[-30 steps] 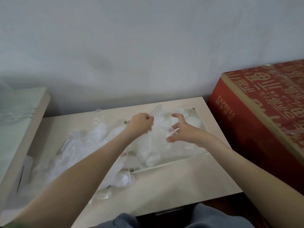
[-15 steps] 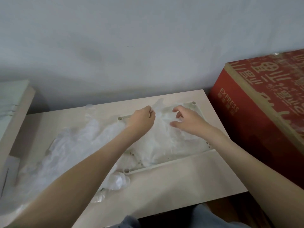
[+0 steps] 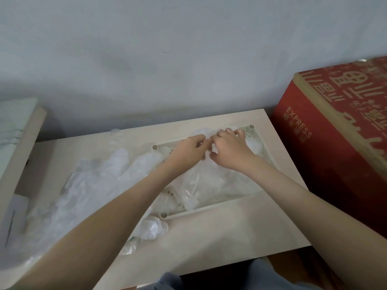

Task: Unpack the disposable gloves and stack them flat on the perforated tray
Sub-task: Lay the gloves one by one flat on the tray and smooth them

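Disposable gloves (image 3: 188, 197) lie as a translucent stack inside the perforated tray (image 3: 267, 151), which sits on the right half of the worktop (image 3: 219, 237). An unsorted heap of gloves (image 3: 94, 185) covers the worktop left of the tray and reaches its near-left corner. The left hand (image 3: 188, 149) and right hand (image 3: 230, 152) meet at the far edge of the stack. The fingers (image 3: 239, 133) of both are curled and appear to pinch the film of the top glove (image 3: 217, 176).

Probable faults:
- Cling. The film is thin and likely sticks to skin, so a raised hand can lift the top glove and disturb the layers beneath.
- Tearing or stretching. Opposed pulls from two pinch points so close together load a small area of film.
- Trapped folds. Uneven smoothing leaves the stack domed, not flat.
- Sweep. The left forearm crosses the heap and the tray's left rim, and a sideways move can drag gloves towards the near edge of the worktop.
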